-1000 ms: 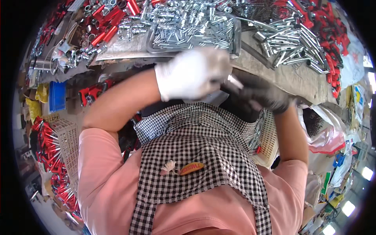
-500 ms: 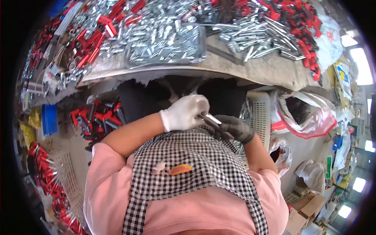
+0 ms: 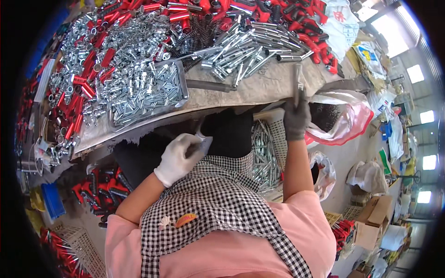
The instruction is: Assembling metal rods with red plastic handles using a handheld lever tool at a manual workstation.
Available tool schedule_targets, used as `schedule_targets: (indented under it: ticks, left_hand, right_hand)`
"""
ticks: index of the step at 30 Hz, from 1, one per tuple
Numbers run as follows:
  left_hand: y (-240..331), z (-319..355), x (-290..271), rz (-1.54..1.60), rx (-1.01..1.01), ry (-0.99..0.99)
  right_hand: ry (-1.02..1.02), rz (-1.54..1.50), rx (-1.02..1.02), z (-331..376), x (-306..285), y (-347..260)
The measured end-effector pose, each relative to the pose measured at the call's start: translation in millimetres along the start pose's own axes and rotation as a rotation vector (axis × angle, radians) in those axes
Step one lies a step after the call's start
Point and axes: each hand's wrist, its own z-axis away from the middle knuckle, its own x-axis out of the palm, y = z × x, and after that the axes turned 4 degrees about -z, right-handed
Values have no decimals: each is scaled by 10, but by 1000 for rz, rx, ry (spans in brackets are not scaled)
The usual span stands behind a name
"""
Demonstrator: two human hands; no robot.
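Note:
My left hand (image 3: 180, 160), in a white glove, is over my lap with its fingers curled. A small pale bluish scrap (image 3: 206, 145) shows at its fingertips; what it is I cannot make out. My right hand (image 3: 296, 119), in a dark grey glove, reaches out to the front edge of the workbench at the right. Its fingers are closed round a shiny metal tube (image 3: 299, 83), which points away from me over the bench and is slightly blurred. Beyond it lies a heap of silvery metal rods and tubes (image 3: 252, 48).
A clear plastic tray (image 3: 184, 85) of small metal pins sits at the bench edge. Red and black handles (image 3: 313, 39) are piled far right. Beside my right arm stand a pale basket (image 3: 278, 134) of metal rods and a white-and-pink sack (image 3: 345, 132). More handles (image 3: 102, 190) lie low left.
My right hand has moved away from my left, outward to the bench edge, carrying the metal tube. My left hand has shifted left and nearer to me. The view has turned rightward.

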Motion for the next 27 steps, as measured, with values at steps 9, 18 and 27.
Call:
schedule_targets:
  ticks: [9, 18, 27]
  left_hand:
    - [72, 25, -215, 6, 74, -51]
    - [94, -487, -889, 330, -211, -563]
    - [236, -107, -945, -12, -250, -557]
  right_hand:
    - [-330, -36, -112, 86, -150, -331]
    - [-813, -399, -523, 435, -268, -1584]
    - [-808, -551, -758, 589, -94, -1980]
